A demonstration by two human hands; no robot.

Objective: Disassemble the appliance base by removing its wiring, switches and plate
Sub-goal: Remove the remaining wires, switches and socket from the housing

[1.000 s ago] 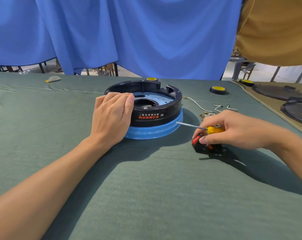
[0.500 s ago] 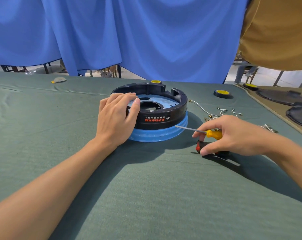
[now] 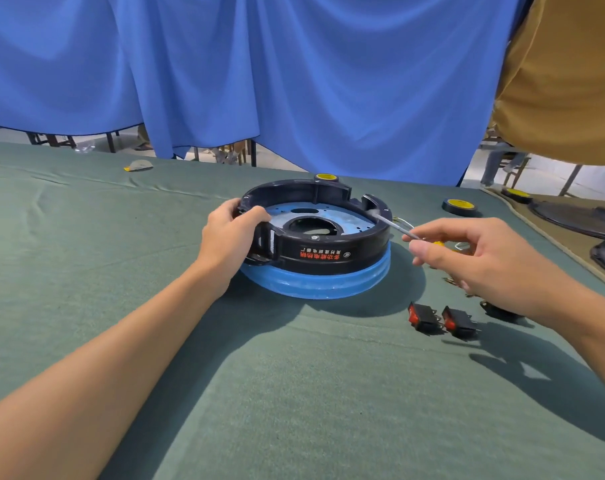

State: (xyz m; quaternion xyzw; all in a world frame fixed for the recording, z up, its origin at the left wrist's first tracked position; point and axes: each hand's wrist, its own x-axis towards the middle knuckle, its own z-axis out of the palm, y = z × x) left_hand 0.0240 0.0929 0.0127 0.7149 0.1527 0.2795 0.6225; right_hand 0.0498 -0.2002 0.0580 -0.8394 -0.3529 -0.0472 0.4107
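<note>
Left hand (image 3: 231, 233) grips rim of base (image 3: 314, 252); right hand (image 3: 481, 261) pinches screwdriver (image 3: 396, 227), tip between hands, inside base. Base probably light, stiff plastic: hold by rim.

A table draped in dull green felt cloth (image 3: 294, 393) was pictured before a hanging blue fabric curtain (image 3: 294, 81), with a mustard-brown cloth (image 3: 564, 81) seen at the upper right. A black tape roll with a yellow core (image 3: 459, 206) was laid on the felt at far right, a small grey-and-yellow scrap (image 3: 140, 165) near the far left edge. Dark round lids (image 3: 571, 218) were set on a neighbouring tan mat (image 3: 550, 251).
</note>
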